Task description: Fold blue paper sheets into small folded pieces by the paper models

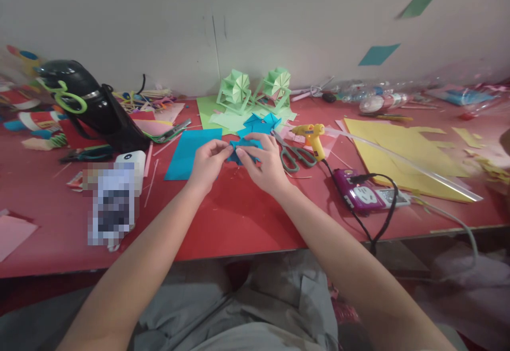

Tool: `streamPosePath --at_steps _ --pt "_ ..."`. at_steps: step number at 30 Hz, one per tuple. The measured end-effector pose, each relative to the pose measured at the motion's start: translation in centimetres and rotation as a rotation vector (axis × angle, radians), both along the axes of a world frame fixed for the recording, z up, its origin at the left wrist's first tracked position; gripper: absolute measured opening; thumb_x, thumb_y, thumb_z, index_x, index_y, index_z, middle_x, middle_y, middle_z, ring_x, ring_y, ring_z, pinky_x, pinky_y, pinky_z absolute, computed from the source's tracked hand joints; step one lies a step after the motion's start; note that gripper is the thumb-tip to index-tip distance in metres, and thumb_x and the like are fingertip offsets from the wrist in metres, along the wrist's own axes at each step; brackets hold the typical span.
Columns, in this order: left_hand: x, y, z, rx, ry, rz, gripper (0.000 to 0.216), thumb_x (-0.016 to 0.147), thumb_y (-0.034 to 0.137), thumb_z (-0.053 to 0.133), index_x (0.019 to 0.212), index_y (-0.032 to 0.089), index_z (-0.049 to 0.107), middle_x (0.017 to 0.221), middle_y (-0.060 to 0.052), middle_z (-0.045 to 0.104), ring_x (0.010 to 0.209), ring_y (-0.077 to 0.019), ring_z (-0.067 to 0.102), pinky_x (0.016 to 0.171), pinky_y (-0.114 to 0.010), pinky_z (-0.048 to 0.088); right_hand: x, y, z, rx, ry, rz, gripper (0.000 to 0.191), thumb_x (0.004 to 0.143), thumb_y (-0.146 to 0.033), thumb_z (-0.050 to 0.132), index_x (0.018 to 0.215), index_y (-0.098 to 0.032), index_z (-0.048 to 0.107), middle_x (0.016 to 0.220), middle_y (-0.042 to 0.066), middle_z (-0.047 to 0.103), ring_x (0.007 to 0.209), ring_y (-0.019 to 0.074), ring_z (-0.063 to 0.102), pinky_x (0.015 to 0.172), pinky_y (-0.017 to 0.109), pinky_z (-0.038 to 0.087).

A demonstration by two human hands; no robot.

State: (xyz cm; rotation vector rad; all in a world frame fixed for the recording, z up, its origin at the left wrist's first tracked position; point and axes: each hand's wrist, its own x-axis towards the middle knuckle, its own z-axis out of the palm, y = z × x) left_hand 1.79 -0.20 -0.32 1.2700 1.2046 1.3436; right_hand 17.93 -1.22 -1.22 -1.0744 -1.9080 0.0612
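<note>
Both hands meet over the middle of the red table on a small piece of folded blue paper (252,155). My left hand (209,164) pinches its left edge between thumb and forefinger. From the other side, my right hand (265,162) grips the same paper, its fingers hiding much of it. Just behind lies another folded blue paper piece (262,123). A flat blue sheet (187,154) is to the left, partly behind my left hand. Grey-handled scissors (297,158) lie right beside my right hand.
A yellow glue gun (314,137) stands to the right, its cord running to a purple power strip (356,189). Two green paper wheels (236,90) stand by the wall. Yellow sheets (382,149) lie right; a black bottle (93,104) and phone (115,202) are left.
</note>
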Motion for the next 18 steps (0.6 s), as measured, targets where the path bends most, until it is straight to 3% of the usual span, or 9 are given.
streamPosePath --at_steps 8,12,18 --pt "0.1 -0.3 -0.2 0.138 0.129 -0.116 0.019 0.076 0.037 0.074 0.078 0.019 0.068 0.077 -0.002 0.07 0.072 -0.0154 0.063 0.069 -0.027 0.05 0.9 0.9 0.2 -0.062 0.215 0.057 0.01 0.088 -0.031 0.069 0.086 -0.023 0.073 0.109 0.009 0.066 0.11 0.025 0.06 0.102 0.047 0.043" --pt "-0.1 -0.6 0.2 0.211 0.264 -0.178 0.018 0.079 0.036 0.072 0.079 0.019 0.069 0.077 -0.004 0.072 0.072 -0.0172 0.065 0.067 -0.029 0.051 1.2 1.1 0.4 -0.199 0.342 0.158 0.017 0.085 -0.037 0.07 0.093 -0.022 0.071 0.106 0.007 0.069 0.106 0.0228 0.062 0.091 0.039 0.048" --pt "-0.5 -0.7 0.4 0.271 0.379 -0.246 0.016 0.083 0.034 0.068 0.082 0.019 0.072 0.076 -0.004 0.073 0.067 -0.0163 0.064 0.063 -0.028 0.049 1.5 1.3 0.5 -0.449 0.432 0.304 0.027 0.084 -0.046 0.069 0.078 -0.02 0.071 0.086 0.005 0.072 0.083 0.0181 0.063 0.073 0.031 0.048"
